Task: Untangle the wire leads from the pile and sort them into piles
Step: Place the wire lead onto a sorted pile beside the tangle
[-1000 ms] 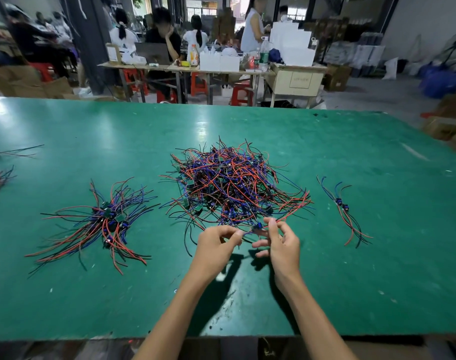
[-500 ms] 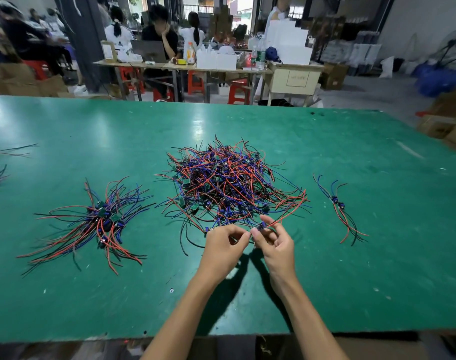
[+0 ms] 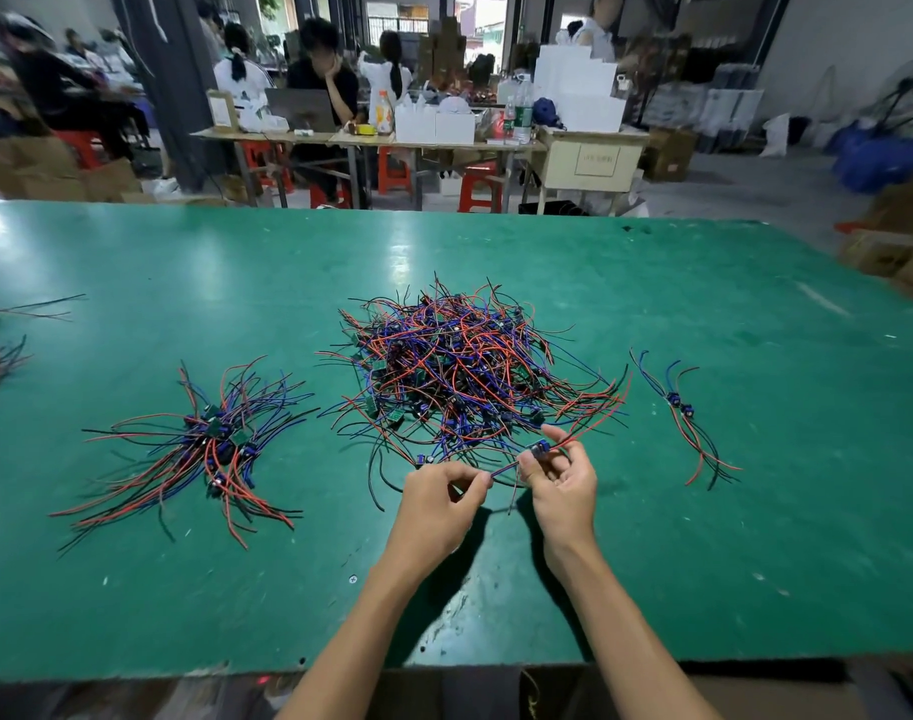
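Both hands have parted slightly since the earlier frames, drawing one lead out taut between them at the near edge of the tangled pile (image 3: 465, 376). Left hand (image 3: 439, 504): fingers curled, pinching the red and blue wire end of the lead (image 3: 511, 467) at thumb and forefinger. Right hand (image 3: 563, 475): fingers curled round the lead's small blue component (image 3: 540, 448), thumb up. The lead's long axis runs roughly left to right, rising slightly toward the right hand; its far wires trail up and rightward into the pile's near-right fringe, so it is judged not yet free. The pile lies directly beyond both hands on the green table (image 3: 755, 563). A large sorted pile (image 3: 210, 449) lies well to the left; a small sorted group (image 3: 683, 413) of blue-component leads lies to the right, nearer the right hand. Since the held lead carries the same blue part, the small group seems its likely destination, reached by a rightward pull away from the tangle. A pale cabinet (image 3: 592, 161) beyond the table bears a framed label; its writing is too small to read, and no brand is legible anywhere.
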### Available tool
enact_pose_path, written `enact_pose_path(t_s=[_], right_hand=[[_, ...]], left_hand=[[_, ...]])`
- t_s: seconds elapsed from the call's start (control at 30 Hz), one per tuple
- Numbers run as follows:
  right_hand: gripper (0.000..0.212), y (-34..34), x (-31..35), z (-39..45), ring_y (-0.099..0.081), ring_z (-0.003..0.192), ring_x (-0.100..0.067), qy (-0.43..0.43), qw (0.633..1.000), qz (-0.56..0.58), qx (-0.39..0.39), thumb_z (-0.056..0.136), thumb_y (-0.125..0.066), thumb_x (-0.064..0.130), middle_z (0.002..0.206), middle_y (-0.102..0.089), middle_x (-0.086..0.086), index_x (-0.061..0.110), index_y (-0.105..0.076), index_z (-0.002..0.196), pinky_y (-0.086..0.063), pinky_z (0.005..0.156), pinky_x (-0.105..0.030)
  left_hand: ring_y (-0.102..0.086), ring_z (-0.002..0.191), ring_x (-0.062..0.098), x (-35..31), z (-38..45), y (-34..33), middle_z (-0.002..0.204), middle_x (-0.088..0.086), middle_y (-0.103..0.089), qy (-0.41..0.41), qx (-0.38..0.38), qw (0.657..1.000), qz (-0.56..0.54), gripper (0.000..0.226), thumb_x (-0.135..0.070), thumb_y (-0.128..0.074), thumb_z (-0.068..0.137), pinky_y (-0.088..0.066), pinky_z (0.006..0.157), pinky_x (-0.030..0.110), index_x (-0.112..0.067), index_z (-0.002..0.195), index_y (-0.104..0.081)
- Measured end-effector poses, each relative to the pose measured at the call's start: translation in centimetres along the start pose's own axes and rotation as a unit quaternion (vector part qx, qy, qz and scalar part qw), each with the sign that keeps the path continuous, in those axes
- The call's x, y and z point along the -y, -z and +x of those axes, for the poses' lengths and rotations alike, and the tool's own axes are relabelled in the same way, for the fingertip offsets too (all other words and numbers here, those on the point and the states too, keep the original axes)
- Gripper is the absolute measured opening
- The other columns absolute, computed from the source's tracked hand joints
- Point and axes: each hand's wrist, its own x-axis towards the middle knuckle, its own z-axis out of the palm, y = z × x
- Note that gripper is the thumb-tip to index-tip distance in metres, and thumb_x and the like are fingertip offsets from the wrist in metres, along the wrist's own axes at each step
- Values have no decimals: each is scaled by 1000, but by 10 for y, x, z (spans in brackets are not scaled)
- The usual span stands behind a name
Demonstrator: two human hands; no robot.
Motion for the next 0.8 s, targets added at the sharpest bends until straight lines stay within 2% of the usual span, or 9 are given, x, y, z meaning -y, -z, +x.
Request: enact_pose_path(t_s=[0.13, 0.23, 0.37, 0.47, 0.57, 0.67, 0.8], right_hand=[[36, 2, 9, 10, -61, 63, -1, 4, 1000, 4, -14, 91, -65, -10, 68, -66, 7, 14, -58, 117, -52, 67, -15], [36, 3, 18, 15, -59, 62, -1, 9, 1000, -2, -25, 91, -65, -10, 70, -65, 7, 13, -57, 118, -51, 67, -15], [36, 10, 28, 22, -56, 61, -2, 7, 998, 14, -54, 92, -64, -10, 73, -62, 1, 12, -57, 120, -49, 65, -12], [35, 15, 34, 23, -57, 59, 1, 8, 999, 14, -51, 92, -66, -8, 74, -63, 1, 12, -57, 119, -50, 64, -12], [33, 19, 39, 21, -60, 59, 0, 2, 999, 18, -43, 92, -66, -6, 74, -66, 1, 15, -57, 115, -51, 61, -14], [31, 20, 46, 20, -67, 65, -3, -24, 999, 35, -23, 94, -66, -3, 79, -68, 1, 19, -56, 112, -53, 61, -16], [32, 23, 62, 23, -71, 66, -9, -60, 991, 115, -6, 94, -62, -5, 88, -65, -7, 12, -52, 120, -59, 63, -20]], left_hand=[[-67, 64, 22, 5, -2, 7, 69, -3, -72, 14, 1, 1000, -24, 19, -33, -68, 95, -58, 64, 41, -21, 84, -78], [-67, 62, 20, 9, -2, 9, 69, -2, -73, 27, -2, 998, -48, 17, -31, -69, 95, -59, 66, 41, -20, 86, -79], [-63, 58, 7, 16, -4, 9, 68, -5, -73, 48, -7, 995, -86, 16, -30, -72, 93, -57, 66, 35, -22, 81, -79], [-64, 59, 7, 18, -6, 11, 69, -2, -74, 59, -10, 991, -120, 16, -31, -73, 92, -55, 63, 28, -25, 79, -78], [-63, 59, 7, 18, -6, 12, 69, 2, -74, 75, -28, 984, -159, 14, -31, -76, 90, -53, 60, 20, -20, 81, -79], [-60, 56, 8, 17, -8, 13, 67, 3, -73, 84, -48, 978, -185, 16, -28, -77, 89, -50, 57, 18, -15, 80, -79], [-59, 58, 8, 17, -9, 16, 68, 2, -69, 90, -74, 962, -248, 12, -21, -73, 92, -49, 58, 17, -11, 86, -77]])
